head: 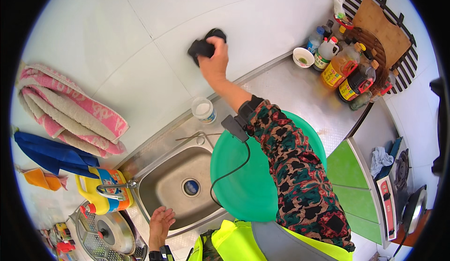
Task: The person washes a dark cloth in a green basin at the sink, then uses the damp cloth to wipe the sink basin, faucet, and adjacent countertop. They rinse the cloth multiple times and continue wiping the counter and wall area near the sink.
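Note:
My right hand (217,62) presses a bunched black cloth (199,48) against the white tiled wall (168,11); both are slightly blurred. That arm, in a patterned sleeve, reaches across a large green plastic basin (239,176). Down by the near left corner of the stainless steel sink (168,189), my left hand (161,220) holds nothing, its fingers loosely bent. The sink has a drain (191,187) in its bottom and a chrome faucet (112,187) at its left end. A lidless-looking clear plastic tub (203,110) with white contents stands against the wall below the cloth.
Several sauce and oil bottles (337,67) and a small bowl (303,58) crowd the counter's right end, before a wooden cutting board (381,30). Towels (74,110) hang at left, above a yellow detergent jug (102,190) and a lidded pot (116,231). A gas stove (390,204) is at far right.

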A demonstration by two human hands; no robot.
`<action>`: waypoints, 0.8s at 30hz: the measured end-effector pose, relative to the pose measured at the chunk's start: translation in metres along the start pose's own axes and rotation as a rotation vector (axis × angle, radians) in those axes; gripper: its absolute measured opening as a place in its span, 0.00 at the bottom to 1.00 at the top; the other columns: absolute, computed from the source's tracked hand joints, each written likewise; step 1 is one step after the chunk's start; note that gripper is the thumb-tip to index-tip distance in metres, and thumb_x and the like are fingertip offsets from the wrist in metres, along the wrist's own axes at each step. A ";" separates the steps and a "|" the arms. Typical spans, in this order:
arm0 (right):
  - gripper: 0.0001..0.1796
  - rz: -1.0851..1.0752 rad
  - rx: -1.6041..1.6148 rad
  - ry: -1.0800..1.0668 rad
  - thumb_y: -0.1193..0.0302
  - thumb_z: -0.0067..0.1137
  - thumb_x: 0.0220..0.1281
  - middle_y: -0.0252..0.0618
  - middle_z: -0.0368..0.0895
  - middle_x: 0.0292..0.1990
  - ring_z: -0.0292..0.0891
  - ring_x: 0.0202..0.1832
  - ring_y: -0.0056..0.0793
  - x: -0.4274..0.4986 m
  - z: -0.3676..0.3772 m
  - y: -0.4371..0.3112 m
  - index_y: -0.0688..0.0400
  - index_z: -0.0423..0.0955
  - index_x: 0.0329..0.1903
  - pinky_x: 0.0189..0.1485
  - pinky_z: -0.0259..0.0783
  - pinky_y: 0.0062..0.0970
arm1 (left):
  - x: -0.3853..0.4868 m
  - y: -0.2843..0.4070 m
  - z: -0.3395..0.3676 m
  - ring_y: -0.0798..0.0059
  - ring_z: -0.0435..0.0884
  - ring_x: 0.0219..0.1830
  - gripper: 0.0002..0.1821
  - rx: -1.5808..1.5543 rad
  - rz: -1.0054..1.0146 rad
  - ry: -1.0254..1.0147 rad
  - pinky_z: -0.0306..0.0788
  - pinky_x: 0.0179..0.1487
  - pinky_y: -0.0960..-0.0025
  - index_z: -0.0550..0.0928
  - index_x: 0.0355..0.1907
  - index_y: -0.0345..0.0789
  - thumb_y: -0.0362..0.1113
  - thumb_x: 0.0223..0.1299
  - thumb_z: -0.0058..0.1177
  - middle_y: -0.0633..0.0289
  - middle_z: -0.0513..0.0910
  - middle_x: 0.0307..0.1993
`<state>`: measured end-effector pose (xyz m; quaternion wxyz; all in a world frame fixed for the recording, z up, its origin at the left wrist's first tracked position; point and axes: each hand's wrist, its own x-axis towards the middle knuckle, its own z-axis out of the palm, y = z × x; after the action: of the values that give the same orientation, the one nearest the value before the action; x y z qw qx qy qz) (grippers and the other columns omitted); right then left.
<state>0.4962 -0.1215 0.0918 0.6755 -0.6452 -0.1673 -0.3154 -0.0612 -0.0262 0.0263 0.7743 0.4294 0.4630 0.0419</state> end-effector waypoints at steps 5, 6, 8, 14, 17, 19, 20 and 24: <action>0.21 0.517 -0.132 0.272 0.76 0.60 0.46 0.44 0.76 0.44 0.73 0.48 0.42 0.031 -0.033 0.026 0.56 0.69 0.46 0.51 0.69 0.34 | -0.004 0.000 0.004 0.60 0.82 0.43 0.12 -0.037 0.020 0.009 0.77 0.43 0.61 0.74 0.48 0.37 0.33 0.62 0.49 0.52 0.82 0.42; 0.20 0.640 -0.018 0.330 0.76 0.58 0.49 0.47 0.75 0.45 0.73 0.48 0.43 0.045 -0.042 0.029 0.56 0.68 0.47 0.50 0.69 0.37 | -0.008 -0.003 0.001 0.60 0.82 0.43 0.12 -0.051 0.011 0.014 0.77 0.43 0.60 0.74 0.48 0.37 0.33 0.62 0.49 0.52 0.82 0.42; 0.19 0.783 0.025 0.324 0.76 0.56 0.51 0.51 0.73 0.46 0.72 0.48 0.45 0.068 -0.043 0.022 0.57 0.67 0.49 0.49 0.70 0.40 | -0.014 -0.008 -0.007 0.60 0.82 0.41 0.12 -0.076 -0.024 0.067 0.77 0.42 0.59 0.73 0.48 0.37 0.33 0.62 0.48 0.52 0.82 0.41; 0.22 -0.292 -0.007 0.062 0.81 0.59 0.39 0.41 0.76 0.43 0.71 0.47 0.42 0.060 0.005 -0.055 0.56 0.72 0.44 0.52 0.68 0.35 | -0.013 -0.010 -0.002 0.60 0.81 0.42 0.12 -0.094 -0.014 0.052 0.76 0.42 0.59 0.73 0.48 0.37 0.31 0.61 0.48 0.52 0.82 0.41; 0.20 -0.471 -0.174 -0.339 0.82 0.57 0.40 0.43 0.75 0.42 0.70 0.45 0.48 0.022 0.004 -0.060 0.53 0.74 0.41 0.47 0.70 0.37 | -0.007 -0.001 0.011 0.60 0.81 0.42 0.13 -0.073 0.007 0.022 0.76 0.42 0.61 0.72 0.49 0.36 0.32 0.61 0.50 0.52 0.81 0.42; 0.20 -0.484 -0.234 -0.367 0.81 0.57 0.41 0.43 0.75 0.43 0.70 0.46 0.47 0.017 -0.012 -0.043 0.53 0.75 0.41 0.48 0.71 0.36 | -0.008 0.001 0.015 0.59 0.81 0.42 0.14 -0.089 0.077 -0.037 0.76 0.42 0.62 0.72 0.49 0.35 0.32 0.61 0.50 0.51 0.81 0.43; 0.19 -0.471 -0.197 -0.321 0.82 0.57 0.42 0.43 0.75 0.44 0.71 0.47 0.46 0.025 -0.022 -0.032 0.54 0.75 0.41 0.50 0.70 0.36 | -0.011 0.000 0.013 0.60 0.81 0.42 0.14 -0.085 0.057 0.022 0.76 0.43 0.62 0.72 0.49 0.35 0.32 0.61 0.50 0.51 0.81 0.42; 0.18 -0.018 -0.225 0.236 0.76 0.58 0.50 0.46 0.74 0.45 0.68 0.51 0.48 0.107 -0.040 -0.013 0.56 0.72 0.46 0.57 0.64 0.39 | -0.037 -0.015 -0.009 0.61 0.81 0.43 0.14 -0.140 0.055 0.117 0.76 0.43 0.62 0.72 0.49 0.35 0.31 0.60 0.50 0.52 0.81 0.41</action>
<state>0.5601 -0.1831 0.1644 0.6111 -0.6738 -0.0561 -0.4116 -0.0935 -0.0475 0.0389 0.7726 0.3835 0.4915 0.1207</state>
